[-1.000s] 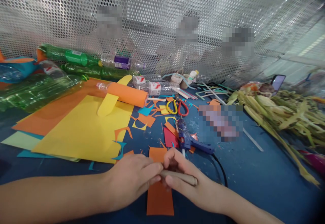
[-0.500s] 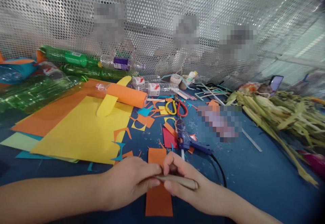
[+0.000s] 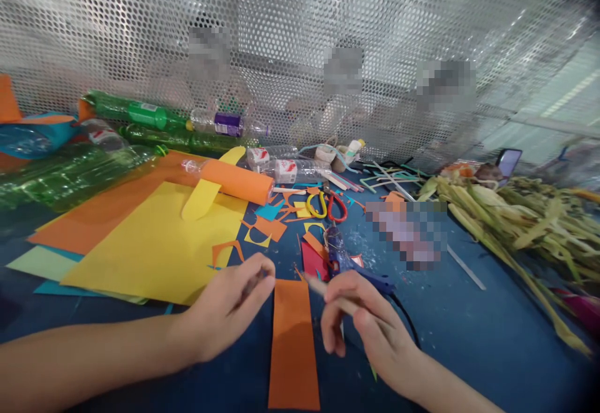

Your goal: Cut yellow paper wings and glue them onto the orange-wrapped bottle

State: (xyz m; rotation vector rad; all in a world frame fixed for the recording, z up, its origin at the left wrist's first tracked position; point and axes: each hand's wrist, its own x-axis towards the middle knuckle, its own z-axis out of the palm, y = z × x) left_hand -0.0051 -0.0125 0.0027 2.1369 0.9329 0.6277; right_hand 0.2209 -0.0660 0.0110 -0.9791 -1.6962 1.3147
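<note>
Right hand (image 3: 363, 319) grasping slender grey-beige pen-shaped rod (image 3: 347, 305); left hand (image 3: 229, 310) curled, its hold indeterminable; rectangular orange paper strip (image 3: 293, 350) between them.

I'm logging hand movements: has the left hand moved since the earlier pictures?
Yes, leftward. The left hand overlapped the orange strip in view before; now its fingertips are by the strip's upper left corner.

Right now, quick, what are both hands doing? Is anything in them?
Left hand: loosely curled; I see nothing in it, but its inside is hidden.
Right hand: closed around a pale, pen-like stick.
</note>
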